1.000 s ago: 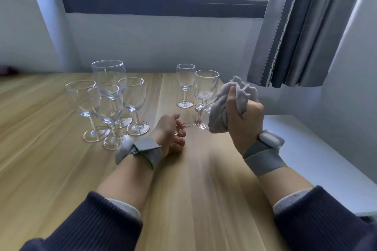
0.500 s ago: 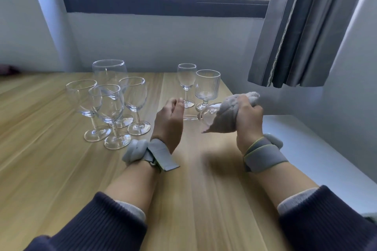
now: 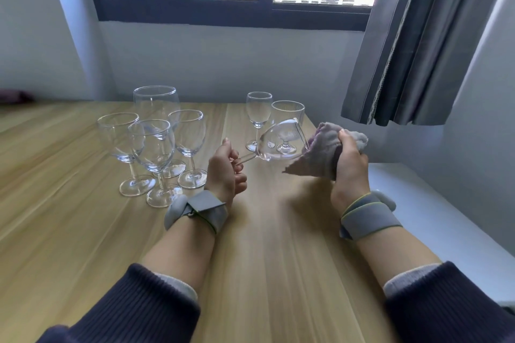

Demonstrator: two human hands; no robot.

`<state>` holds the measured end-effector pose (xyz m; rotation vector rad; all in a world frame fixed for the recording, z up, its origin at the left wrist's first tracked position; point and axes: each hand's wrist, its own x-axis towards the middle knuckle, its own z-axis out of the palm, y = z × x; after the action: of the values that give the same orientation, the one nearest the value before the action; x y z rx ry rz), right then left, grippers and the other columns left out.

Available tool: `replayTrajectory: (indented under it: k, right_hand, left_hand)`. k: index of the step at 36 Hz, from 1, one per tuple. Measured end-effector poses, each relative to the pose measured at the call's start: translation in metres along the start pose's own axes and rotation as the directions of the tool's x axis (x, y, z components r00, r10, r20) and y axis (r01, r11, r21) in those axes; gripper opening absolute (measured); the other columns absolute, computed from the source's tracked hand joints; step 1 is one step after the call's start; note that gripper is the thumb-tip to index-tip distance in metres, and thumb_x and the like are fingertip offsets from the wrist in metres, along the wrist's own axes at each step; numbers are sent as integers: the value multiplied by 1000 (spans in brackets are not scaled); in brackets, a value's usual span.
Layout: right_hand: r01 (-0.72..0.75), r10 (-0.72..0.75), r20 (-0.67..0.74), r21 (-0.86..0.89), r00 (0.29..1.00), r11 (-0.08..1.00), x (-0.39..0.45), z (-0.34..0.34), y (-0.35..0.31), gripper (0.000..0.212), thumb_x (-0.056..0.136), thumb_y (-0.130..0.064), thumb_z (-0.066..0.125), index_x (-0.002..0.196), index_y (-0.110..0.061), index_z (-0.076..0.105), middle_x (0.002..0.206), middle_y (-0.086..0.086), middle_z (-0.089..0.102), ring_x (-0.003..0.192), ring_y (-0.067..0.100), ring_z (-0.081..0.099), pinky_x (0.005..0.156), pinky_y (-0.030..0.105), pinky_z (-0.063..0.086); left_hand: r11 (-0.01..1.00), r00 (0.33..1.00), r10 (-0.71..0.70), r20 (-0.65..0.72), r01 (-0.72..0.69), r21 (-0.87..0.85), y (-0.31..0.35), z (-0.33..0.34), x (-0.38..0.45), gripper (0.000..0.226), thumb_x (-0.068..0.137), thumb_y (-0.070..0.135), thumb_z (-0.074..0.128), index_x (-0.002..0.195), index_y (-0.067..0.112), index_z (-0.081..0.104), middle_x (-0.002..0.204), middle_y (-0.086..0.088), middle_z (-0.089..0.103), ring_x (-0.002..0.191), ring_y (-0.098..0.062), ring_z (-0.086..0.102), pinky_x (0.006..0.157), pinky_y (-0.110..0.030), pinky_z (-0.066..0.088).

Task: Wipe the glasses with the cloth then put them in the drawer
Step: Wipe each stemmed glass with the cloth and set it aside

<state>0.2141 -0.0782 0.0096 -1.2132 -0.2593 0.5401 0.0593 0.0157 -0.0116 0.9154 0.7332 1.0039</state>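
The left hand (image 3: 226,168) pinches the thin stem of a glass (image 3: 274,142), tipped sideways so its open mouth faces the right hand (image 3: 349,166). That hand squeezes a soft, bunched cloth (image 3: 320,153) at the rim. Six smooth, clear glasses (image 3: 156,142) wait on the wooden counter (image 3: 264,259), beyond both hands.

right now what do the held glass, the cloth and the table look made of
Held glass: clear glass, glossy; the ribbed glass shows through it.
Cloth: soft woven or knit fabric, matte, bunched in folds.
Table: wood-look top, likely laminate; light grain streaks, faint sheen.
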Motion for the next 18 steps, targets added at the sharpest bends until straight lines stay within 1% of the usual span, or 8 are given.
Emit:
replayTrajectory:
  k: [2, 4, 7, 9, 11, 13, 15, 18]
  right_hand:
    - [-54, 53, 42, 31, 998, 998, 1, 3, 2, 50, 92, -45, 54, 132, -15, 47, 121, 1, 57, 102, 14, 56, 94, 28, 45]
    - [-119, 107, 103, 113, 989, 986, 1, 6, 3, 43, 92, -46, 54, 123, -17, 57, 119, 2, 62, 96, 10, 60, 84, 23, 47]
    - [-179, 131, 203, 239, 970, 954, 2, 6, 4, 41, 94, -42, 51, 114, -10, 66, 117, 11, 67, 106, 17, 64, 94, 28, 48]
    - [-216, 117, 307, 314, 944, 925, 1, 4, 2, 44, 94, -40, 47, 115, -7, 67, 112, 13, 69, 107, 23, 64, 98, 33, 48]
    - [-275, 107, 407, 381, 907, 883, -2, 2, 0, 44, 94, -41, 41, 106, -9, 69, 100, 11, 70, 99, 25, 65, 95, 34, 49]
    - [-347, 115, 487, 418, 866, 839, -5, 0, -1, 49, 93, -44, 34, 100, -9, 67, 94, 12, 70, 95, 26, 64, 99, 36, 45]
    - [-402, 130, 535, 431, 835, 808, -6, -2, -2, 49, 90, -43, 32, 99, -8, 66, 93, 14, 68, 95, 28, 62, 102, 37, 40]
    - [-446, 129, 577, 450, 806, 773, -3, -4, -3, 42, 77, -30, 37, 98, -9, 66, 90, 14, 67, 88, 29, 63, 96, 35, 43]
  left_hand:
    - [998, 999, -47, 20, 48, -35, 2, 1, -3, 42, 101, 41, 33, 66, 19, 35, 52, 2, 27, 31, -6, 18, 36, -7, 15]
    - [997, 997, -67, 25, 67, -26, 2, 2, -4, 42, 101, 42, 33, 66, 19, 35, 54, 1, 26, 31, -6, 19, 36, -8, 14]
    - [997, 996, -79, 30, 80, -7, 1, 2, -6, 42, 101, 42, 33, 65, 19, 35, 55, 1, 26, 31, -6, 18, 35, -9, 13]
    - [996, 996, -90, 26, 90, -5, 1, 2, -6, 43, 101, 43, 34, 65, 19, 35, 55, 1, 27, 32, -6, 19, 36, -9, 12]
    - [994, 994, -106, 21, 106, 1, 1, 3, -7, 43, 100, 43, 34, 66, 19, 36, 55, 1, 27, 32, -6, 19, 36, -9, 12]
    - [993, 993, -121, 13, 121, 10, 0, 3, -6, 42, 100, 44, 35, 66, 19, 36, 54, 1, 27, 32, -6, 19, 36, -10, 11]
    - [991, 991, -136, 7, 136, 5, -1, 3, -6, 42, 100, 44, 35, 66, 19, 36, 53, 2, 27, 32, -6, 19, 35, -9, 11]
    - [986, 987, -162, 12, 162, -33, 0, 1, -6, 43, 100, 45, 35, 66, 18, 36, 53, 1, 27, 31, -7, 19, 35, -9, 11]
